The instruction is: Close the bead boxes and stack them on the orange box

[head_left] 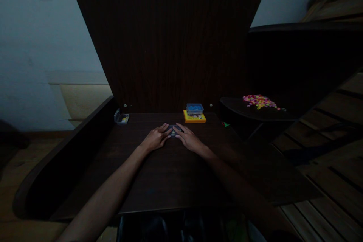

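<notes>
Dark desk [170, 181] | small case [173, 134], greyish, pale patch mid-top | left hand [155, 138], right hand [191, 140] outspread, touching it

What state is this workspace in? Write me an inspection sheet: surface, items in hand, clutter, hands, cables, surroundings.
Surface: dark wooden desk, dimly lit.
Items in hand: small dark case between the hands; its contents are too dim to identify.
Clutter: open clear case at far left; blue-filled clear box on a yellow box; colorful pile on the side shelf; green scrap near it.
Hands: left hand and right hand touch the case from either side; grip unclear.
Cables: nothing seen.
Surroundings: dark back panel, pale wall.
</notes>
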`<state>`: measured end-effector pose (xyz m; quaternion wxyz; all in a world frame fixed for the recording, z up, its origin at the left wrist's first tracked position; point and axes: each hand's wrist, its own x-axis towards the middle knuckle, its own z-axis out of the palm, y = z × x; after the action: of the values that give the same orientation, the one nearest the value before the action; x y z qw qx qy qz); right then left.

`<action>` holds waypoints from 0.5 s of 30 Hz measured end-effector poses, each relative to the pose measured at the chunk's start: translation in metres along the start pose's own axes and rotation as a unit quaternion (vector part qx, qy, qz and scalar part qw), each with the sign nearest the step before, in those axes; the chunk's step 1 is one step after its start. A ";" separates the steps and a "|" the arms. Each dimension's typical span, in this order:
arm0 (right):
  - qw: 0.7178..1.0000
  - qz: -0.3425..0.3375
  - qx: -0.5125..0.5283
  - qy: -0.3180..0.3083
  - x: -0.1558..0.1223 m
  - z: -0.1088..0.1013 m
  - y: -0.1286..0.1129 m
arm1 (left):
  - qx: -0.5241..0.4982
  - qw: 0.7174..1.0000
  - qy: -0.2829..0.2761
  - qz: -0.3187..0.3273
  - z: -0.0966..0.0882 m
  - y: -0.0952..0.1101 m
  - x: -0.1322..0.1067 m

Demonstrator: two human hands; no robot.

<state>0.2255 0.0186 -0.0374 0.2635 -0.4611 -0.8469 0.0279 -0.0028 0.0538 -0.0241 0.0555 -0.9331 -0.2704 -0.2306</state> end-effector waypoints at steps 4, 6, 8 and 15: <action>1.000 0.000 -0.001 0.001 0.000 0.000 0.000 | 0.021 1.000 -0.015 0.003 0.000 0.000 0.000; 1.000 0.000 -0.003 0.001 0.000 0.000 -0.001 | 0.027 0.999 -0.020 0.003 -0.001 0.001 0.001; 1.000 0.000 -0.005 0.002 0.000 -0.001 -0.002 | 0.031 0.999 -0.023 0.003 -0.001 0.001 0.001; 1.000 0.001 -0.015 -0.002 0.000 -0.001 -0.003 | 0.050 0.998 -0.034 0.006 -0.004 0.004 0.002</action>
<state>0.2238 0.0171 -0.0356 0.2547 -0.4660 -0.8472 0.0162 -0.0008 0.0510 -0.0194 0.0944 -0.9381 -0.2775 -0.1844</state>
